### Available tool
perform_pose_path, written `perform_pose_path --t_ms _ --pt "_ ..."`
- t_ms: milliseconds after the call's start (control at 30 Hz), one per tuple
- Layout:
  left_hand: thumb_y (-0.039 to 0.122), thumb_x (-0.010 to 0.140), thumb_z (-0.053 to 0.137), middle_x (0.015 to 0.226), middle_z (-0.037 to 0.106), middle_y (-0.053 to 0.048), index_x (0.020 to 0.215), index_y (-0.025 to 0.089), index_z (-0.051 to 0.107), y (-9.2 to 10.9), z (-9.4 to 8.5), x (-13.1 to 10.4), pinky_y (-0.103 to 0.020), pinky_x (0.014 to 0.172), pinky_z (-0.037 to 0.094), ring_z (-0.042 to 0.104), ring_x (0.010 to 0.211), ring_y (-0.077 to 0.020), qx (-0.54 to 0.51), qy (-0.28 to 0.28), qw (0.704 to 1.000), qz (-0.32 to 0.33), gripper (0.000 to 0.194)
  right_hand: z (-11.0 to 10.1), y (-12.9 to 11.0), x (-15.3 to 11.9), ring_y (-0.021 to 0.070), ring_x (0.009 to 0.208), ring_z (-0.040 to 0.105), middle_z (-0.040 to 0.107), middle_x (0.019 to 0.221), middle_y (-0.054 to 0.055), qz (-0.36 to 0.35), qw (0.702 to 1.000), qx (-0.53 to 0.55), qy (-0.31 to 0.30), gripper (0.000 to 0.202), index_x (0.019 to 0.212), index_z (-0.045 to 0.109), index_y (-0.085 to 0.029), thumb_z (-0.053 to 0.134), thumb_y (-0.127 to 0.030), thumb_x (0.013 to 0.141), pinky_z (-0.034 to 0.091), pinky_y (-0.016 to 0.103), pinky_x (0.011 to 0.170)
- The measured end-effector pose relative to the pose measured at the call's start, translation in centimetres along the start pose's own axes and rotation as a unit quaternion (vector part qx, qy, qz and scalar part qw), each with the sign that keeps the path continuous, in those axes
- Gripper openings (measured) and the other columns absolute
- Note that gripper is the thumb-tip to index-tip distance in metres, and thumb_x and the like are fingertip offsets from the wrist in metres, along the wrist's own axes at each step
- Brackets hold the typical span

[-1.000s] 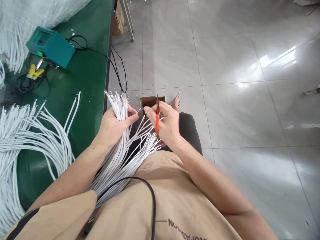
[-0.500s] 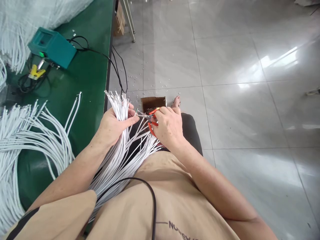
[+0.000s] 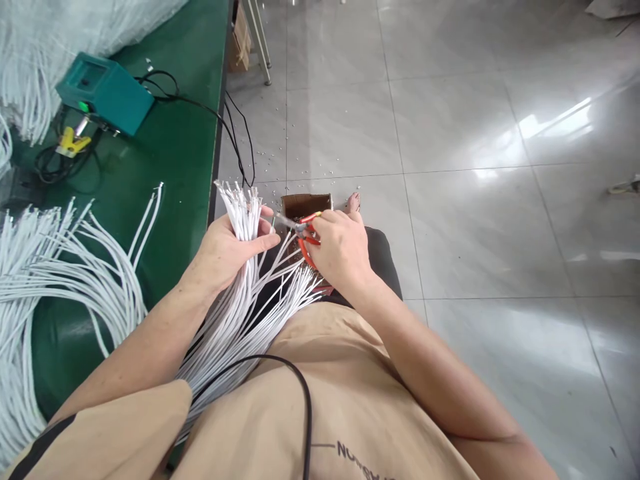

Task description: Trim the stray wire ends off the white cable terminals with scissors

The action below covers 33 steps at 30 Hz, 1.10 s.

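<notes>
A thick bundle of white cables [image 3: 243,223] stands upright in my left hand [image 3: 220,250], which is closed around it near the cut ends. One cable's end shows by my left thumb and fingertips, with a small green bit on it. My right hand [image 3: 345,250] grips red-handled pliers or cutters [image 3: 309,241]. Their metal jaws point left towards that cable end, slightly apart from it. More loose white cables [image 3: 295,287] lie across my lap, below the tool.
An open cardboard box [image 3: 307,202] with small scraps inside stands below my hands, and bits are scattered on the tiled floor [image 3: 450,233]. On the green table [image 3: 190,133] at left are a teal device [image 3: 107,93] with black cords and further white cables [image 3: 100,267].
The cutters have drawn back slightly to the right, away from the left fingertips, and their jaws look blurred. My left hand stays nearly in place with the bundle.
</notes>
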<state>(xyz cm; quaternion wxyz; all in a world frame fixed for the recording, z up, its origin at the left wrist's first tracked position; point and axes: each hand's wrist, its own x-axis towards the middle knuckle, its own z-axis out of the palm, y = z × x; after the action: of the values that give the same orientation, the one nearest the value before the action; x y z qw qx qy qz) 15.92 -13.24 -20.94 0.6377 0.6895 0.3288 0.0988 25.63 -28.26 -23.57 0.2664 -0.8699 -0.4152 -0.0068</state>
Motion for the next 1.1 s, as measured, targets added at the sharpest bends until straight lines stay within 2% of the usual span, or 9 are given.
perform_pose_path --t_ms 100,167,333,533,633,700,767,967,1100 --pt "0.017 0.056 0.082 0.086 0.067 -0.001 0.096 0.019 0.067 0.3 -0.6 0.3 -0.029 0.082 0.052 0.063 0.082 -0.014 -0.039 -0.066 0.996 -0.041 0.042 -0.9 -0.4 0.8 0.0127 0.068 0.047 0.055 0.07 0.001 0.059 0.99 0.107 0.063 0.022 0.066 0.055 -0.016 0.052 -0.025 0.086 0.033 0.029 0.07" --pt "0.013 0.055 0.081 0.093 0.068 -0.004 0.097 0.018 0.067 0.4 -1.1 0.6 -0.033 0.084 0.053 0.065 0.089 -0.0176 -0.063 -0.088 0.992 -0.067 0.045 -1.3 -1.1 1.4 0.0125 0.069 0.048 0.055 0.072 0.001 0.065 0.982 0.162 0.07 0.022 0.066 0.054 -0.017 0.052 -0.025 0.086 0.034 0.029 0.07" --pt "0.014 0.063 0.075 0.101 0.069 -0.006 0.097 0.021 0.068 0.1 -2.0 1.4 -0.039 0.079 0.058 0.066 0.096 -0.0234 -0.126 -0.111 0.979 -0.12 0.035 -0.2 -2.8 1.6 0.0102 0.067 0.051 0.057 0.077 0.001 0.061 0.948 0.31 -0.031 0.019 0.07 0.058 -0.016 0.051 -0.026 0.085 0.037 0.023 0.061" --pt "0.017 0.069 0.073 0.098 0.07 -0.009 0.09 0.015 0.071 -0.2 -2.4 1.7 -0.041 0.085 0.056 0.064 0.101 -0.0256 -0.113 -0.144 0.973 -0.141 0.021 1.8 -2.2 1.0 0.0091 0.057 0.044 0.054 0.066 -0.001 0.108 0.96 0.238 -0.098 0.018 0.062 0.054 -0.016 0.055 -0.022 0.079 0.031 0.023 0.054" --pt "0.019 0.066 0.076 0.1 0.069 -0.007 0.088 0.015 0.071 -0.3 -2.5 1.7 -0.038 0.085 0.056 0.066 0.092 -0.0209 -0.092 -0.113 0.977 -0.158 0.023 1.7 -1.6 1.2 0.0103 0.062 0.049 0.058 0.07 0.0 0.145 0.946 0.285 -0.056 0.019 0.067 0.057 -0.016 0.052 -0.026 0.082 0.037 0.023 0.057" --pt "0.022 0.063 0.079 0.092 0.069 -0.005 0.088 0.016 0.072 -0.3 -2.3 1.6 -0.031 0.078 0.056 0.065 0.078 -0.0157 -0.07 -0.08 0.982 -0.153 0.027 1.4 -1.4 1.8 0.0111 0.069 0.053 0.062 0.079 0.002 0.155 0.93 0.333 -0.015 0.02 0.075 0.062 -0.015 0.05 -0.029 0.084 0.04 0.023 0.061" --pt "0.025 0.059 0.082 0.083 0.069 -0.004 0.088 0.016 0.071 -0.2 -2.1 1.5 -0.027 0.07 0.053 0.062 0.069 -0.0129 -0.058 -0.06 0.986 -0.143 0.032 1.0 -1.4 2.5 0.0113 0.07 0.054 0.064 0.082 0.003 0.154 0.919 0.363 -0.005 0.022 0.08 0.064 -0.015 0.049 -0.031 0.084 0.041 0.023 0.063" --pt "0.03 0.055 0.084 0.074 0.063 0.001 0.083 0.016 0.065 -0.1 -1.1 1.0 -0.025 0.068 0.046 0.058 0.068 -0.012 -0.028 -0.05 0.996 -0.069 0.036 0.8 -2.3 3.9 0.0114 0.064 0.051 0.062 0.073 0.001 0.176 0.916 0.358 -0.034 0.02 0.068 0.061 -0.017 0.059 -0.034 0.076 0.039 0.023 0.058" --pt "0.03 0.06 0.081 0.074 0.062 0.001 0.08 0.016 0.063 -0.3 -0.6 0.9 -0.023 0.062 0.043 0.057 0.065 -0.0104 -0.047 -0.028 0.998 -0.032 0.031 1.1 -2.5 3.6 0.0097 0.056 0.044 0.053 0.059 -0.002 0.201 0.886 0.405 -0.099 0.029 0.064 0.06 -0.016 0.059 -0.043 0.075 0.034 0.023 0.052"
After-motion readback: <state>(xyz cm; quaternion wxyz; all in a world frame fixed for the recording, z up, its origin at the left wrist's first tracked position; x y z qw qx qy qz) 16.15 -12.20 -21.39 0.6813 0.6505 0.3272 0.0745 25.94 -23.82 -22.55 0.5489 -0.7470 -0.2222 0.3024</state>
